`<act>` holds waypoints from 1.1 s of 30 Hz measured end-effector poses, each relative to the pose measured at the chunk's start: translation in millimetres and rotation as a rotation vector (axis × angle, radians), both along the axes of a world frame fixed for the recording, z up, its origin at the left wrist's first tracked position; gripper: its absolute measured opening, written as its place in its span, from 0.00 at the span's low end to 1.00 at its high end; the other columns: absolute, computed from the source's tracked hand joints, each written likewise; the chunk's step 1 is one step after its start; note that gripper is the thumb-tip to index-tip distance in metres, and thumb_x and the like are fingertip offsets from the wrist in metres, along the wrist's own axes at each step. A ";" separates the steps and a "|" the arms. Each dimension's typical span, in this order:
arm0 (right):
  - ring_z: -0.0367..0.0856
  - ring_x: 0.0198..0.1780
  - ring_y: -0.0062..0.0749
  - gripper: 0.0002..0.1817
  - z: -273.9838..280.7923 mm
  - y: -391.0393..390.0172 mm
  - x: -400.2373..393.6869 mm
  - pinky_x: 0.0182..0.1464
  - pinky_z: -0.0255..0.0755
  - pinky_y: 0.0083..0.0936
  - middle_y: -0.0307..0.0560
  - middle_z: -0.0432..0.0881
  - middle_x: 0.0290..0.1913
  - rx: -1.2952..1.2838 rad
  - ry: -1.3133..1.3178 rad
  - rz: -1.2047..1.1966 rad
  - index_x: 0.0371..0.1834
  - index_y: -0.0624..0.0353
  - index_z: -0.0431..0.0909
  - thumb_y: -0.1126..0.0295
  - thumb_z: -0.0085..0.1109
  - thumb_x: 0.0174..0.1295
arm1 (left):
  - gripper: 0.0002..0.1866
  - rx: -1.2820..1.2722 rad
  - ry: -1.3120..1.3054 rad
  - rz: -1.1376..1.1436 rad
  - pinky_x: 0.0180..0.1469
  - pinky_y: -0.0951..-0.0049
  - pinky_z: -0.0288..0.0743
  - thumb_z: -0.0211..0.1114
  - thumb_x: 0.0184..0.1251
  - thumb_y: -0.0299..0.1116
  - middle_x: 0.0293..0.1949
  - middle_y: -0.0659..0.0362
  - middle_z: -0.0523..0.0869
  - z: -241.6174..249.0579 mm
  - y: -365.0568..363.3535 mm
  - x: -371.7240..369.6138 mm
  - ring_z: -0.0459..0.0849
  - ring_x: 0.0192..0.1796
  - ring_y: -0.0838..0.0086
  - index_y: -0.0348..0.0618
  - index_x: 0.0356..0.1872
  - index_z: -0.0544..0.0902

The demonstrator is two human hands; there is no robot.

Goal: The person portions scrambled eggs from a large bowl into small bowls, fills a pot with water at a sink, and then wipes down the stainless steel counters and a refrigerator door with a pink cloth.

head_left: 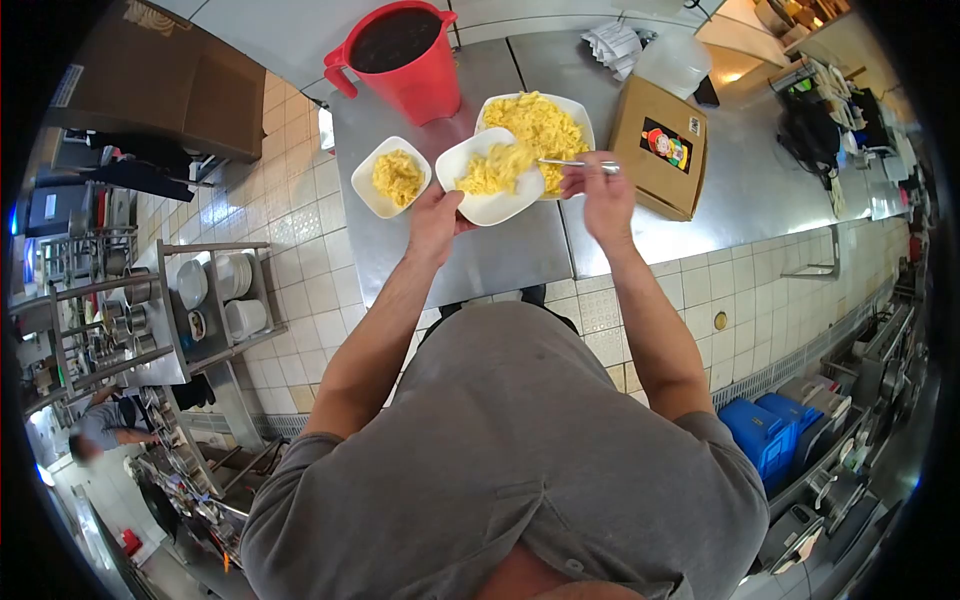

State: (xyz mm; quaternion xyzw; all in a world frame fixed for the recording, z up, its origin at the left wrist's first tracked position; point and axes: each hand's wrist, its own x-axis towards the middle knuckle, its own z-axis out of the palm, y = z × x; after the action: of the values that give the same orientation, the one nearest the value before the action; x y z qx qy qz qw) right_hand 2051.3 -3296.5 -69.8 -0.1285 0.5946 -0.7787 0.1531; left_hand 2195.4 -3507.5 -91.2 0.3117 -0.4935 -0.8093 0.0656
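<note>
My left hand (437,225) grips the near left edge of a white square bowl (500,208) that holds some yellow scrambled egg (488,172). In my right hand (598,190) is a metal utensil (575,163), its far end at the egg over this bowl's right side. Behind and partly under the bowl lies a larger white dish (590,112) heaped with the same yellow food. Another small white bowl (376,203) with a yellow portion stands to the left on the steel table.
A red pitcher (425,85) of dark liquid stands at the back left of the steel table (500,270). To the right are a cardboard box (650,170) and a translucent container (675,62). A co-worker (100,425) is far left, beyond a rack of plates (235,275).
</note>
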 end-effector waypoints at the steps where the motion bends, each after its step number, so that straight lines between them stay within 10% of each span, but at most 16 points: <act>1: 0.84 0.30 0.29 0.11 4.5 -1.9 4.9 0.31 0.81 0.25 0.51 0.84 0.33 0.000 0.002 -0.004 0.46 0.65 0.75 0.66 0.50 0.75 | 0.20 0.008 0.006 -0.028 0.48 0.61 0.85 0.53 0.71 0.28 0.53 0.52 0.83 -0.2 2.0 -2.8 0.87 0.51 0.64 0.36 0.63 0.72; 3: 0.84 0.31 0.26 0.09 17.3 -4.0 12.5 0.34 0.81 0.23 0.47 0.85 0.34 0.199 0.424 0.081 0.44 0.66 0.77 0.70 0.52 0.74 | 0.20 0.025 0.005 -0.023 0.49 0.61 0.85 0.53 0.71 0.28 0.54 0.52 0.83 0.1 4.9 -5.2 0.86 0.51 0.64 0.36 0.63 0.72; 33: 0.82 0.28 0.28 0.14 -62.6 -23.3 -164.9 0.31 0.78 0.24 0.49 0.84 0.33 0.216 -0.065 0.169 0.43 0.70 0.77 0.66 0.49 0.75 | 0.22 0.108 -0.003 0.275 0.53 0.59 0.85 0.51 0.70 0.26 0.58 0.48 0.80 -21.3 -31.5 111.3 0.85 0.55 0.59 0.31 0.64 0.68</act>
State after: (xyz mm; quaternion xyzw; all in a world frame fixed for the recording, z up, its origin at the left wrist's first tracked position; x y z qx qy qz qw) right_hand 1886.4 -3319.8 -132.4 -0.1357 0.6569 -0.6983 0.2500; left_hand 2306.8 -3538.9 -112.6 0.3804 -0.4022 -0.8176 0.1581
